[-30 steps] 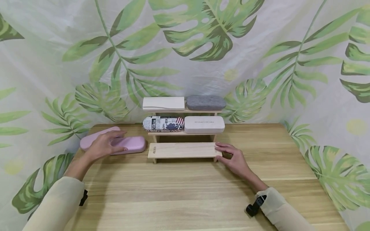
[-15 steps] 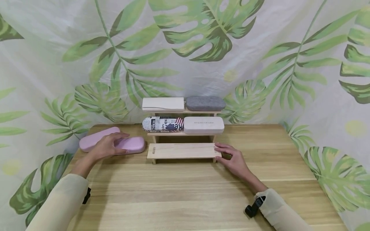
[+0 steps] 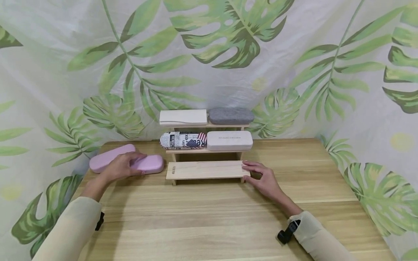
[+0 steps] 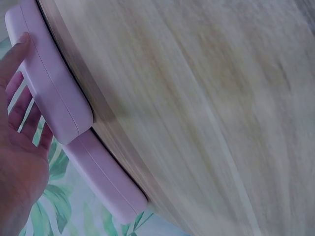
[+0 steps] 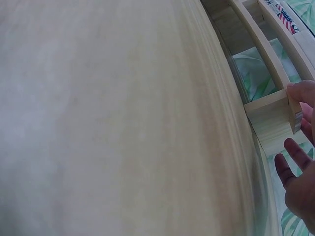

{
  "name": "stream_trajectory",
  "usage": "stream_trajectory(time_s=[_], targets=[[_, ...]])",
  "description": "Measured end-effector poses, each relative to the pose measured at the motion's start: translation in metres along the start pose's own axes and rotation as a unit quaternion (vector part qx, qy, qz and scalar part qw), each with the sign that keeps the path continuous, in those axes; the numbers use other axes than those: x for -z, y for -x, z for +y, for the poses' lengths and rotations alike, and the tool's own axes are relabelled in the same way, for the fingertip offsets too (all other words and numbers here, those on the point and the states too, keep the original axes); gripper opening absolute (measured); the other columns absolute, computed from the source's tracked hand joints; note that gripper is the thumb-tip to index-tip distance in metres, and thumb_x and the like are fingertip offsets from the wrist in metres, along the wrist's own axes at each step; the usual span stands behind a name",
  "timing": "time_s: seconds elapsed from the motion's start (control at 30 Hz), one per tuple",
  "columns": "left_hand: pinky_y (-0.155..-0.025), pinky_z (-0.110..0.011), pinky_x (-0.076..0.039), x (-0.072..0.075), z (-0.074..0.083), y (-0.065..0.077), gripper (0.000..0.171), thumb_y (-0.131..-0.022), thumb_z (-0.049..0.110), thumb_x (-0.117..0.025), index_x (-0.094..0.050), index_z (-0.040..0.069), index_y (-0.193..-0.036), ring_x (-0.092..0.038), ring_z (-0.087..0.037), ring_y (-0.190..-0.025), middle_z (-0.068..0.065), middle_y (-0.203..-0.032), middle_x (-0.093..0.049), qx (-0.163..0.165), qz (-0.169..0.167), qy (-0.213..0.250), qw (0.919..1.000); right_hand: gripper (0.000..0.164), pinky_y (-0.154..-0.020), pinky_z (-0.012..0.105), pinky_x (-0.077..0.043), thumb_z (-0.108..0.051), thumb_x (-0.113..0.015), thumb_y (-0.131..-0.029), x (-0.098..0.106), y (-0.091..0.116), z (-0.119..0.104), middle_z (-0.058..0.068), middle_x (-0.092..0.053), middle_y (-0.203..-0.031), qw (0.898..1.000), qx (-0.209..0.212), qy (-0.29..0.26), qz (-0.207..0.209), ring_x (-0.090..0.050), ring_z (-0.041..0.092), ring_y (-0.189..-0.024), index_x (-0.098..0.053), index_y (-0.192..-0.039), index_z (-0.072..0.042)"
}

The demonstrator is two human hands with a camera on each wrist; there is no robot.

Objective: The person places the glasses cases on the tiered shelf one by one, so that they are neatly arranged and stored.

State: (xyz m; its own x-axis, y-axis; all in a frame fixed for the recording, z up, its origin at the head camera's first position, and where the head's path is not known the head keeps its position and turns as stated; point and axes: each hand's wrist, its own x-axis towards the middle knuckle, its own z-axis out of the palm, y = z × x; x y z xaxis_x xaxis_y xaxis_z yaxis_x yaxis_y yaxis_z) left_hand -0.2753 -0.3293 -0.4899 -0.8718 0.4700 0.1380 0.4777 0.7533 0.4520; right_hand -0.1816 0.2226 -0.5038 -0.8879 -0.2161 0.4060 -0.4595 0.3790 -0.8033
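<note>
My left hand [image 3: 119, 167] grips a pink glasses case [image 3: 151, 164] on the table, its thumb on the near side and fingers over the far side. In the left wrist view the thumb [image 4: 19, 45] presses that case [image 4: 56, 91]. Behind and to the left lies a second pink glasses case [image 3: 107, 158], partly covered by the hand. A three-step wooden display stand [image 3: 207, 170] stands in the middle, its bottom step bare. My right hand [image 3: 263, 180] pinches the right end of that step. The right wrist view shows thumb and fingertips on the board's end [image 5: 295, 118].
The middle step carries a newspaper-print case [image 3: 183, 140] and a white hard case [image 3: 230, 140]. On the top step are a white flap case [image 3: 183, 117] and a grey felt case [image 3: 231, 115]. A leaf-patterned cloth [image 3: 225, 87] hangs behind the wooden table [image 3: 209, 221].
My left forearm has shifted slightly to the right, while the hand stays at the pink case. The right hand keeps its place on the stand.
</note>
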Motion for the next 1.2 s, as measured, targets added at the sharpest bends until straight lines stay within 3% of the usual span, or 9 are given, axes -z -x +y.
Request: stream_trajectory(time_s=[0.3, 0.63, 0.9, 1.1, 1.2], targets=[[-0.103, -0.064, -0.049, 0.002, 0.002, 0.002, 0.067, -0.075, 0.016, -0.096, -0.068, -0.005, -0.133, -0.066, -0.047, -0.117, -0.024, -0.124, -0.072, -0.037, -0.005, -0.025, 0.999, 0.035, -0.115, 0.016, -0.035, 0.008, -0.083, -0.085, -0.001, 0.0, -0.001, 0.025, -0.069, -0.135, 1.0, 0.0, 0.001, -0.001, -0.059, 0.045, -0.133, -0.076, -0.119, 0.008], [-0.1, -0.06, -0.05, 0.003, 0.003, 0.004, 0.07, -0.075, 0.012, -0.096, -0.067, -0.005, -0.136, -0.067, -0.044, -0.115, -0.023, -0.121, -0.072, -0.02, -0.021, -0.026, 0.9992, 0.038, -0.115, 0.013, -0.033, 0.003, -0.086, -0.085, -0.003, 0.0, 0.036, 0.019, -0.069, -0.138, 1.0, 0.001, 0.009, -0.008, -0.058, 0.041, -0.136, -0.077, -0.121, 0.003], [-0.099, -0.058, -0.05, 0.004, 0.002, 0.007, 0.069, -0.074, 0.014, -0.097, -0.068, -0.003, -0.135, -0.066, -0.041, -0.116, -0.022, -0.125, -0.071, -0.019, -0.022, -0.028, 0.9992, 0.036, -0.109, 0.012, -0.039, -0.01, -0.087, -0.088, 0.005, -0.002, 0.036, 0.007, -0.07, -0.14, 0.999, 0.003, 0.016, -0.031, -0.06, 0.032, -0.136, -0.079, -0.124, -0.009], [-0.102, -0.06, -0.048, 0.008, 0.002, 0.012, 0.069, -0.073, 0.015, -0.097, -0.069, -0.003, -0.134, -0.065, -0.044, -0.12, -0.025, -0.13, -0.07, -0.027, -0.006, -0.02, 0.9994, 0.036, -0.104, 0.013, -0.045, -0.009, -0.087, -0.088, 0.008, -0.003, 0.034, 0.006, -0.07, -0.14, 0.999, 0.02, 0.032, -0.034, -0.061, 0.032, -0.135, -0.079, -0.123, -0.008], [-0.102, -0.06, -0.048, 0.01, 0.004, 0.017, 0.07, -0.072, 0.015, -0.097, -0.069, -0.003, -0.134, -0.066, -0.044, -0.12, -0.025, -0.129, -0.071, -0.026, 0.003, -0.019, 0.9995, 0.036, -0.103, 0.019, -0.05, -0.009, -0.087, -0.088, 0.009, -0.003, 0.034, 0.007, -0.069, -0.141, 0.998, 0.023, 0.041, -0.036, -0.061, 0.032, -0.134, -0.079, -0.122, -0.007]])
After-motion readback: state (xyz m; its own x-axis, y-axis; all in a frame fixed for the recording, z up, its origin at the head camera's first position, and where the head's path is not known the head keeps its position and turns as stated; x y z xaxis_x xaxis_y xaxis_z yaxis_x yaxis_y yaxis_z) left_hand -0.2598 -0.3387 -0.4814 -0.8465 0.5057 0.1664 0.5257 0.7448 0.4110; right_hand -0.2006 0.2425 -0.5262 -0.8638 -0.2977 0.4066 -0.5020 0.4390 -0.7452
